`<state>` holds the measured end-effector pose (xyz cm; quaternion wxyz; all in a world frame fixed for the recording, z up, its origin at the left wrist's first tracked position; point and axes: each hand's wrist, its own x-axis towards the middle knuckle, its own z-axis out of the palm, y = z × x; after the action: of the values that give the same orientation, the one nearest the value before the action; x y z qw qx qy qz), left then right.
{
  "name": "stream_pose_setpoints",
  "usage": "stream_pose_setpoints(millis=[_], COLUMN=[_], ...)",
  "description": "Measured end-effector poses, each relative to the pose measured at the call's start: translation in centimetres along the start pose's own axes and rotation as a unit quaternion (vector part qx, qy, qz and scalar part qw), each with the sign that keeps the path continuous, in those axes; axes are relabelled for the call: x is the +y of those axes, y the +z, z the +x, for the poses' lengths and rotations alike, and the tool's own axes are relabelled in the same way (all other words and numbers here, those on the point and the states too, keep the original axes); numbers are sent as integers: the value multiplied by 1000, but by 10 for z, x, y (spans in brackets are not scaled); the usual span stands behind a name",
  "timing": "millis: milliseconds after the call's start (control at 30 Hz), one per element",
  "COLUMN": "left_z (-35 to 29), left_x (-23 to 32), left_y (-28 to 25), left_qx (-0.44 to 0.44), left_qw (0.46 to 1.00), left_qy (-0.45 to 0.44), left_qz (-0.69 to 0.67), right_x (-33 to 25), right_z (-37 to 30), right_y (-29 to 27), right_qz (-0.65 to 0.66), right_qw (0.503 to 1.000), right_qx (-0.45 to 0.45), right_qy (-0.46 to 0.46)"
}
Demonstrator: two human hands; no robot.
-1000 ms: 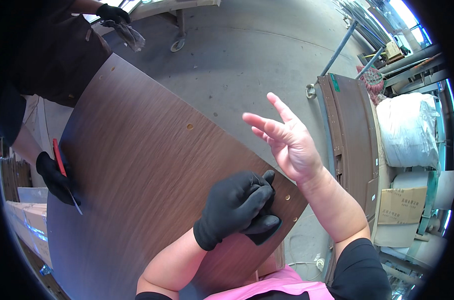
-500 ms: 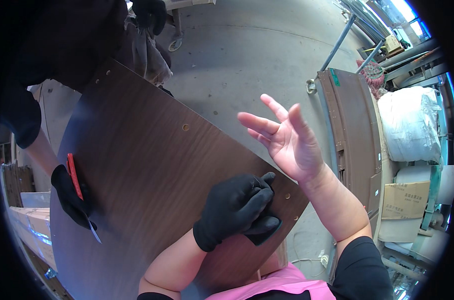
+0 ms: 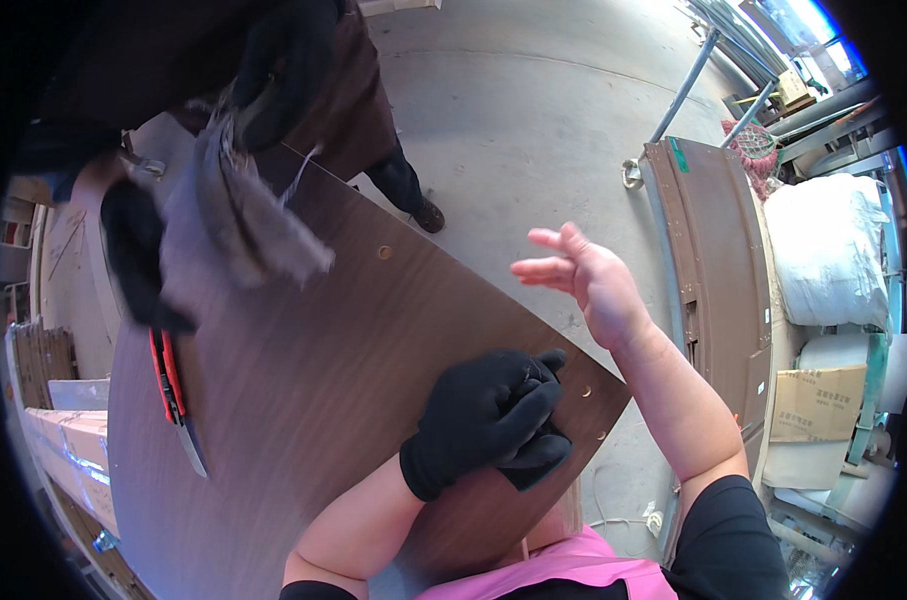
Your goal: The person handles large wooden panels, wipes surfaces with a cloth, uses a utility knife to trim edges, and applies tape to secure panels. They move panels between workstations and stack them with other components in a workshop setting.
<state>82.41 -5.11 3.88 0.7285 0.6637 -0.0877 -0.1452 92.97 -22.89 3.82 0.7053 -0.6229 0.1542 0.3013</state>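
Note:
My left hand (image 3: 483, 415), in a black knitted glove, rests over the near right part of a dark brown wood-grain panel (image 3: 343, 330). Its fingers are curled round a crumpled black glove (image 3: 535, 458), mostly hidden by them. My right hand (image 3: 595, 290) is bare and raised beyond the panel's right edge, fingers spread, touching nothing. At the panel's left side lies a red utility knife (image 3: 170, 385) with its blade out. Across the panel, a co-worker's black-gloved hand (image 3: 278, 75) holds a grey rag (image 3: 238, 215), blurred by motion; the other gloved hand (image 3: 138, 250) is beside it.
Several round holes, such as this hole (image 3: 384, 252), sit near the panel's edges. To the right stands a stack of brown panels (image 3: 718, 260) on a wheeled frame, with a white wrapped bundle (image 3: 828, 250) and a cardboard box (image 3: 816, 403) beyond. Long cartons (image 3: 68, 450) lie at left.
The co-worker has let go of the utility knife, leaving it on the panel, and the grey rag has come over the panel's far corner. My right hand has turned and lowered slightly.

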Motion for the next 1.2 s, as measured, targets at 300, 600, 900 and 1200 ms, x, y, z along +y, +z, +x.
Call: stream_pose_setpoints(millis=[300,600,900,1200], left_z=[-1,1,-2,-4], left_x=[2,-11,-16,-14], left_y=[8,11,12,11], left_qx=[-36,-32,-47,-67], left_qw=[989,943,951,952], left_qy=[83,252,207,195], left_qz=[118,216,223,224], right_x=[20,17,16,18], right_z=[30,34,30,28], right_y=[20,29,23,18], right_qz=[-166,-133,-84,-55], right_qw=[978,988,992,992], right_qx=[-98,-73,-68,-41], right_qy=[85,40,62,103])
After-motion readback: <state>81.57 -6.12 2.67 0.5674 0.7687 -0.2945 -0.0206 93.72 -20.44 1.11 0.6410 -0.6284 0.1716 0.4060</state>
